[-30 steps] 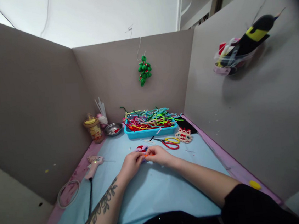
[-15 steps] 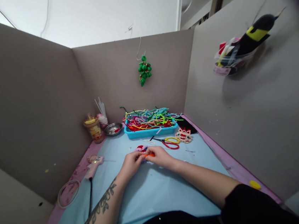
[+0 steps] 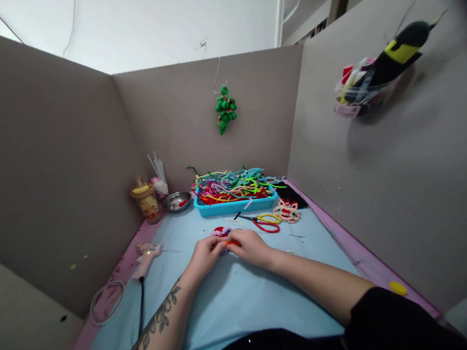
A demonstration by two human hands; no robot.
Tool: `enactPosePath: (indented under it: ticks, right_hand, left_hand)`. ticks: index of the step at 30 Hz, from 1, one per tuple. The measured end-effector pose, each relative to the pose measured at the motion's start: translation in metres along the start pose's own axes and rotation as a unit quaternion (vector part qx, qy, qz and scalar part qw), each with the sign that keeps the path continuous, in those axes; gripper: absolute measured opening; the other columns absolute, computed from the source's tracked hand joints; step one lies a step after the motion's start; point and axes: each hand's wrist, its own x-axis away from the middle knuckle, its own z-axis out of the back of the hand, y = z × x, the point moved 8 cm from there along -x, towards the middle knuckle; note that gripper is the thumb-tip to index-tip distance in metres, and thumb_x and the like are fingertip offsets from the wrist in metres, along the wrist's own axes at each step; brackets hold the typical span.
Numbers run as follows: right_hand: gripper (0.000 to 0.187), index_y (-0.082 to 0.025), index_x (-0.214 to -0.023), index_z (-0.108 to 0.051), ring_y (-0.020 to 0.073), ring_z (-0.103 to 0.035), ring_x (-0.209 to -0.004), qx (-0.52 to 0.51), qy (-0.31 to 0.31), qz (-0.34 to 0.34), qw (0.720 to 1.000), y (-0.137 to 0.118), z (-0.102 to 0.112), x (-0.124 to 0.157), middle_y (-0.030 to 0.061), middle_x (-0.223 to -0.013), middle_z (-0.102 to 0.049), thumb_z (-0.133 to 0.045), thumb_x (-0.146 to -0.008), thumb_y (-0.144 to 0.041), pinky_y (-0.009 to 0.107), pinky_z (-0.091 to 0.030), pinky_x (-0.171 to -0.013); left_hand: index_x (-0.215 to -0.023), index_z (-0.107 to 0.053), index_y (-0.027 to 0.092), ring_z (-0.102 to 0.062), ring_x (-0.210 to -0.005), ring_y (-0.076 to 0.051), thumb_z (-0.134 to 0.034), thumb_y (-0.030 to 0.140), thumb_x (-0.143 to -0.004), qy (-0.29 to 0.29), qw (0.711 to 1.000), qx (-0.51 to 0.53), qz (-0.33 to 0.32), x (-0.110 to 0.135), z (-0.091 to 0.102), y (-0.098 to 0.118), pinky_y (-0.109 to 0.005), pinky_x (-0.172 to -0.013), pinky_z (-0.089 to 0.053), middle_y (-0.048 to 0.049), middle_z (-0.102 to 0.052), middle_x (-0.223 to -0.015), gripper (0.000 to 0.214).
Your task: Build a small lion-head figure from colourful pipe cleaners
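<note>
My left hand (image 3: pixel 205 254) and my right hand (image 3: pixel 249 244) meet over the middle of the blue sheet, fingertips pinched together. Between them is a small fuzzy pipe-cleaner piece (image 3: pixel 221 232), red and lilac at its top. A bright orange strip (image 3: pixel 233 243) of it shows at my right fingertips. Both hands grip this piece, and the fingers cover much of it. Beyond my right hand lie scissors (image 3: pixel 266 223) with one yellow and one red handle. A cream and red pipe-cleaner figure (image 3: pixel 287 212) rests to the right of them.
A blue tray (image 3: pixel 237 207) heaped with coloured pipe cleaners stands at the back. On the left are a pink glue gun (image 3: pixel 146 260) with its cord, a metal bowl (image 3: pixel 177 202) and a lidded cup (image 3: pixel 148 205). Grey panels (image 3: pixel 213 138) enclose three sides.
The fingers of my right hand have shifted very slightly around the orange strip. Everything else looks the same.
</note>
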Motion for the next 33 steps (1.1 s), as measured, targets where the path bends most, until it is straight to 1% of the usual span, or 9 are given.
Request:
enactPosePath:
  ticks: [5,15,20,29,33]
  right_hand:
    - [0.011,-0.02,-0.087,-0.065,0.0177,-0.059,-0.077,0.023,0.002,0.017,1.0,-0.003,0.001,0.002,0.0046,-0.084,-0.067,-0.056,-0.083,-0.025,0.026,-0.039,-0.071]
    - [0.013,-0.019,-0.089,-0.063,0.0188,-0.059,-0.076,0.093,0.006,0.063,0.994,-0.006,0.0,0.003,0.0069,-0.082,-0.066,-0.052,-0.086,-0.025,0.027,-0.039,-0.069]
    - [0.011,-0.019,-0.088,-0.062,0.0175,-0.059,-0.075,0.126,0.015,0.087,0.988,-0.01,0.0,0.004,0.0056,-0.08,-0.066,-0.053,-0.086,-0.025,0.025,-0.04,-0.068]
    - [0.01,-0.019,-0.085,-0.061,0.017,-0.059,-0.074,0.131,0.034,0.106,0.985,-0.013,0.003,0.004,0.0054,-0.078,-0.066,-0.054,-0.087,-0.025,0.025,-0.041,-0.068]
    - [0.009,-0.019,-0.085,-0.061,0.0172,-0.059,-0.073,0.127,0.034,0.103,0.986,-0.014,0.005,0.004,0.0053,-0.078,-0.066,-0.054,-0.086,-0.024,0.025,-0.041,-0.067]
  left_hand:
    - [-0.078,-0.069,0.014,-0.061,-0.067,-0.016,-0.052,0.034,-0.081,0.001,1.0,-0.003,0.002,0.0,0.0,0.0,-0.024,-0.063,-0.045,-0.004,-0.07,-0.073,0.026]
    - [-0.081,-0.069,0.012,-0.061,-0.067,-0.016,-0.053,0.036,-0.081,-0.008,1.0,0.006,0.008,-0.001,-0.001,-0.005,-0.024,-0.062,-0.045,-0.0049,-0.07,-0.074,0.029]
    - [-0.077,-0.07,0.012,-0.059,-0.065,-0.016,-0.054,0.036,-0.079,-0.018,1.0,0.01,0.015,0.0,-0.002,-0.002,-0.023,-0.061,-0.043,-0.0054,-0.07,-0.072,0.03]
    - [-0.074,-0.069,0.01,-0.059,-0.063,-0.016,-0.058,0.041,-0.076,-0.036,0.994,0.099,0.038,-0.002,-0.003,-0.006,-0.024,-0.061,-0.043,-0.0068,-0.069,-0.069,0.032]
    - [-0.075,-0.069,0.01,-0.058,-0.063,-0.016,-0.059,0.041,-0.075,-0.036,0.992,0.111,0.04,-0.002,-0.003,-0.008,-0.024,-0.061,-0.043,-0.0069,-0.069,-0.069,0.033]
